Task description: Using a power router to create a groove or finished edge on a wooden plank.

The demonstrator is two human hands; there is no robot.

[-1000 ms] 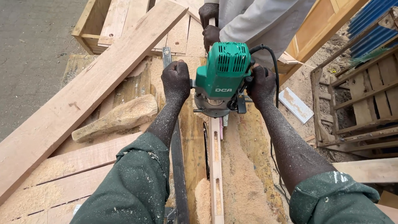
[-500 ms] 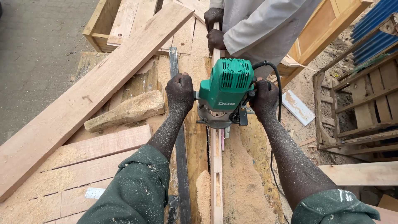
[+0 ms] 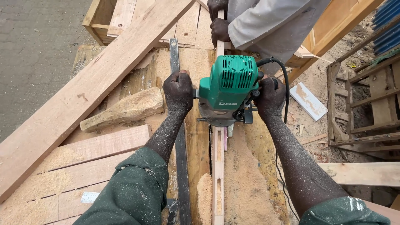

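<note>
Hands [image 3: 225,93] gripping green router [image 3: 227,89], unchanged grip

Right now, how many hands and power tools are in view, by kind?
Wearer's hands: 2, left hand and right hand, each gripping the green router.
Co-worker's hands: 2, on the narrow strip.
Power tools: 1.
Total: 5.

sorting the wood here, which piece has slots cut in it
The narrow strip running under the green router, between both hands; it shows long slots, while the wide plank and other boards are uncut.
</note>
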